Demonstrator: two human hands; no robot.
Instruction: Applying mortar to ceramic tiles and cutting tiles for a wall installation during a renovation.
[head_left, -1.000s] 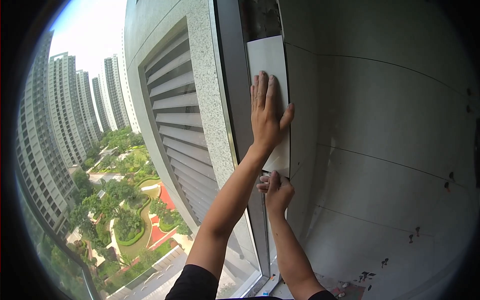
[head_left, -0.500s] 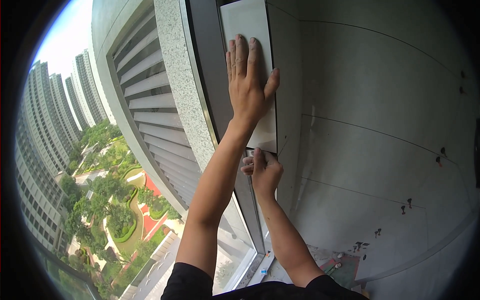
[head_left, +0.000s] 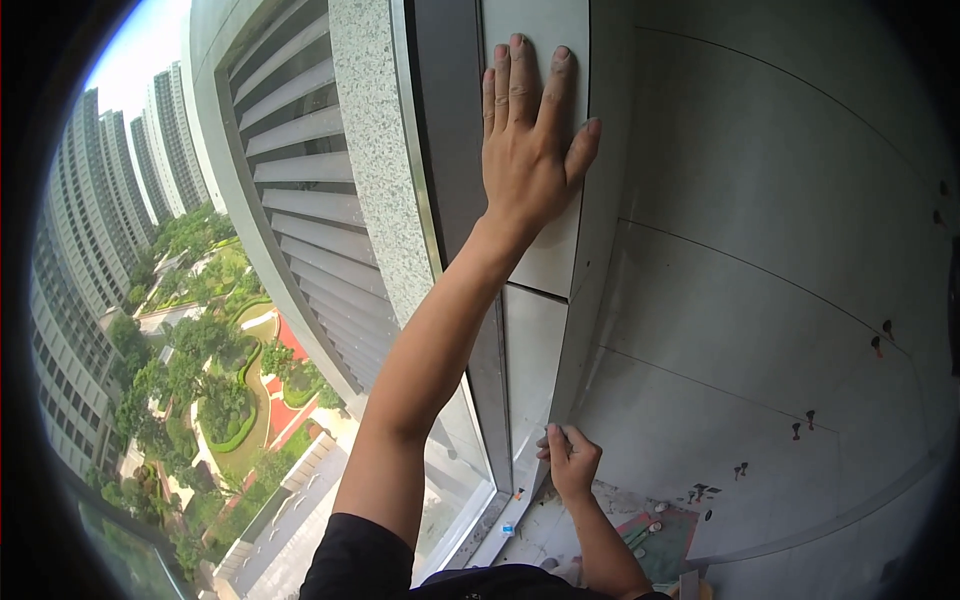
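My left hand (head_left: 530, 165) lies flat with fingers spread on a pale narrow tile (head_left: 545, 260), set on the strip of wall beside the dark window frame (head_left: 450, 130). Below it is a second pale tile (head_left: 533, 345), with a dark gap between the two. Lower down, my right hand (head_left: 573, 462) is closed, its fingers curled and thumb up, near the bottom of that lower tile. Whether anything small is pinched in it I cannot make out.
Large grey wall tiles (head_left: 760, 180) cover the right side, with small dark and orange clips (head_left: 887, 330) in their joints. Left of the frame are window glass (head_left: 450, 500) and outdoor louvres (head_left: 300, 165). Below, a green and red mat (head_left: 655, 545) lies on the littered floor.
My right hand has dropped from the joint at the upper tile's lower edge to well below it, uncovering the lower tile. My left hand stays flat on the upper tile; the view has shifted slightly.
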